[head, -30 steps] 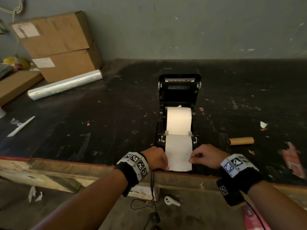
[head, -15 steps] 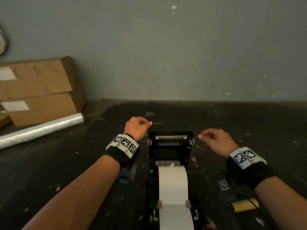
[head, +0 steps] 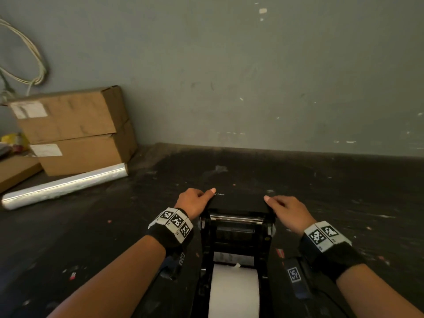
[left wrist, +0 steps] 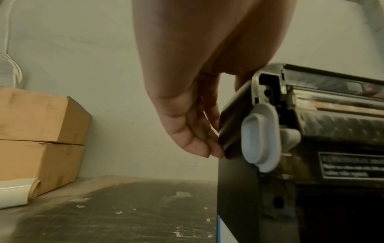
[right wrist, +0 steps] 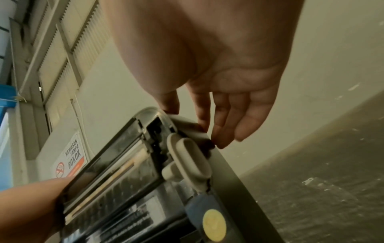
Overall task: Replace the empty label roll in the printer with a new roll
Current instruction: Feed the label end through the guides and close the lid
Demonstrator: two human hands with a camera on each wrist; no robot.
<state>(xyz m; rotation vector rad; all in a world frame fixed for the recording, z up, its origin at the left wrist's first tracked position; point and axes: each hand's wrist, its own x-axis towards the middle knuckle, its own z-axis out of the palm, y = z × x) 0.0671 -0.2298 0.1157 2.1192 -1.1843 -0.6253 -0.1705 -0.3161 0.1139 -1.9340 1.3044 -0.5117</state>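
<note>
The black label printer (head: 236, 239) stands open on the dark table, its lid (head: 238, 200) raised towards the wall. A new white label roll (head: 234, 288) sits in its bay. My left hand (head: 195, 201) grips the lid's top left corner, thumb on the front face and fingers curled behind the edge. My right hand (head: 284, 208) grips the top right corner the same way. In the left wrist view the left hand's fingers (left wrist: 199, 131) wrap the lid's side next to a grey latch (left wrist: 259, 139). In the right wrist view the right hand's fingers (right wrist: 220, 125) touch the lid above the other grey latch (right wrist: 189, 157).
Two stacked cardboard boxes (head: 73, 129) and a roll of clear film (head: 64, 185) lie at the back left against the grey wall. Pale cables (head: 34, 53) hang on the wall above them. Bare, scuffed tabletop (head: 344, 203) lies to the right of the printer.
Both hands let go of the paper strip at the printer's front, moved up past the roll and took hold of the lid's top corners. The head view came closer and tilted up.
</note>
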